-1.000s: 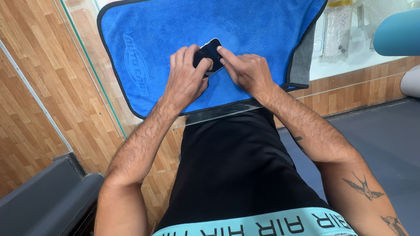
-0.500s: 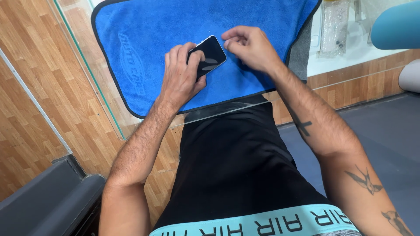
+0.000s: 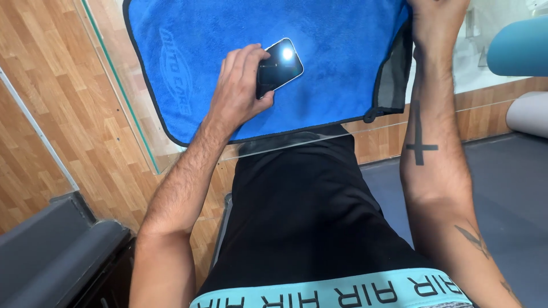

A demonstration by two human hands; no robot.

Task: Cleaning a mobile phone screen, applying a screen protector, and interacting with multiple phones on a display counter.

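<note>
My left hand (image 3: 237, 91) grips a black smartphone (image 3: 279, 64) by its left edge, screen up, with a bright light reflected in the glass. The phone lies on a blue towel (image 3: 337, 85) spread over a glass tabletop (image 3: 142, 131). My right hand (image 3: 436, 11) reaches far forward over the towel's right end; only the wrist and heel of the hand show at the top edge, the fingers are cut off.
The glass table's edge (image 3: 388, 128) runs just in front of my lap. Wooden flooring (image 3: 51, 114) shows through and beside it. A grey seat (image 3: 51, 251) stands at lower left, and a teal rounded object (image 3: 522, 48) at right.
My right hand has let go of the phone and stretched forward past the frame's top. The left hand keeps holding the phone, which now faces up and catches the light.
</note>
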